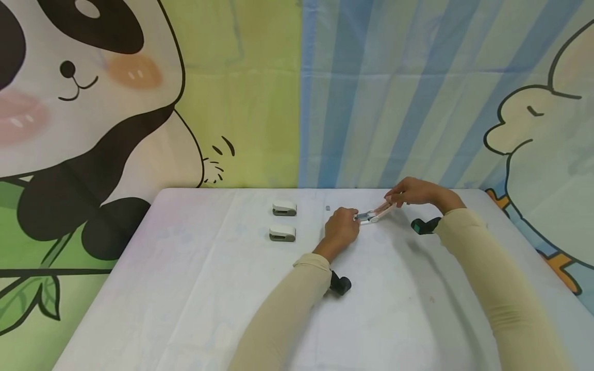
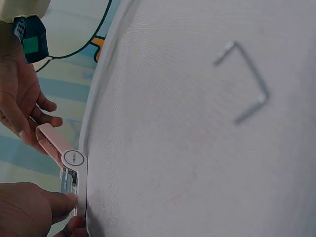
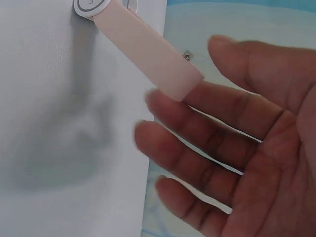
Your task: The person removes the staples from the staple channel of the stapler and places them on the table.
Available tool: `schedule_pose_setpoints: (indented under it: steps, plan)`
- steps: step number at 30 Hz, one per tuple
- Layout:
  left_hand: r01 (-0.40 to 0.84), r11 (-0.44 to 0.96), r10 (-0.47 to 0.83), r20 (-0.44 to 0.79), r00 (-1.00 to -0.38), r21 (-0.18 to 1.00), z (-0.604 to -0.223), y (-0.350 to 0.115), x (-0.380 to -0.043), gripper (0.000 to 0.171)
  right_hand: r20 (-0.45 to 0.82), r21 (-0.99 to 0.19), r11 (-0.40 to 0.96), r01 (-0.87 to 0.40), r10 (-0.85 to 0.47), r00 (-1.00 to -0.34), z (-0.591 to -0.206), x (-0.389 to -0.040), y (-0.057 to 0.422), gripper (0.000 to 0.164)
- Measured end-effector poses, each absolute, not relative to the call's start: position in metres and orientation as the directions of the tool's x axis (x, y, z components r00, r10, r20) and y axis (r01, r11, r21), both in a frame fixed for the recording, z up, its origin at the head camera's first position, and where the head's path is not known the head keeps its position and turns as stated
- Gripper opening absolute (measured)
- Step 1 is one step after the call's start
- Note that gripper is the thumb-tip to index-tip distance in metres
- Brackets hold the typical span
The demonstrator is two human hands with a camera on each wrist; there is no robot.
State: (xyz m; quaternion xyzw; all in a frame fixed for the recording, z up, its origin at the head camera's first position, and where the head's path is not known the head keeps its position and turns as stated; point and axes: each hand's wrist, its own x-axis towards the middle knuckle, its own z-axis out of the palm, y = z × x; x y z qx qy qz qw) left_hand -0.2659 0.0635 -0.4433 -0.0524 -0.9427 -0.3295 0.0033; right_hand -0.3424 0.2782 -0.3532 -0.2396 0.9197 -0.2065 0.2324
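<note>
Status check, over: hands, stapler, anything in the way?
Left hand pinching opened pink-and-white stapler. Right hand touching its raised pink arm. Small staple-shaped metal piece near left hand, seemingly not blocking.

The white stapler is hinged open, its pink handle angled away.

Head view. Left-hand grip pinches the left end of a white stapler, which stands hinged open; right-hand grip touches its raised pink end. Stapler is above the white-covered counter, near the far edge. To the left: two white-and-grey staplers, apart, one behind the other. A tiny grey piece lies just beyond the left hand. Beige sleeves; black device at each wrist. Backdrop: cartoon panda, blue stripes.
</note>
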Motion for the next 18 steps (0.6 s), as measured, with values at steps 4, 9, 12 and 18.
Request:
schedule_pose_setpoints:
  steps: [4, 9, 12, 18]
  plan:
    - [0.094, 0.752, 0.086, 0.044, -0.995, 0.652, -0.442, 0.057, -0.265, 0.031, -0.182, -0.467, 0.781, -0.415, -0.544, -0.819, -0.349, -0.339, 0.269, 0.039]
    - [0.104, 0.736, 0.102, 0.042, -0.994, 0.669, -0.441, 0.048, -0.263, 0.028, -0.050, -0.447, 0.767, -0.460, -0.535, -0.843, -0.348, -0.334, 0.254, 0.037]
    - [0.122, 0.746, 0.121, 0.046, -0.992, 0.655, -0.439, 0.041, -0.261, 0.026, 0.003, -0.463, 0.734, -0.497, -0.559, -0.829, -0.353, -0.333, 0.242, 0.035]
    - [0.177, 0.785, 0.172, 0.065, -0.983, 0.594, -0.433, 0.017, -0.260, 0.024, 0.104, -0.490, 0.635, -0.597, -0.637, -0.764, -0.361, -0.326, 0.213, 0.027]
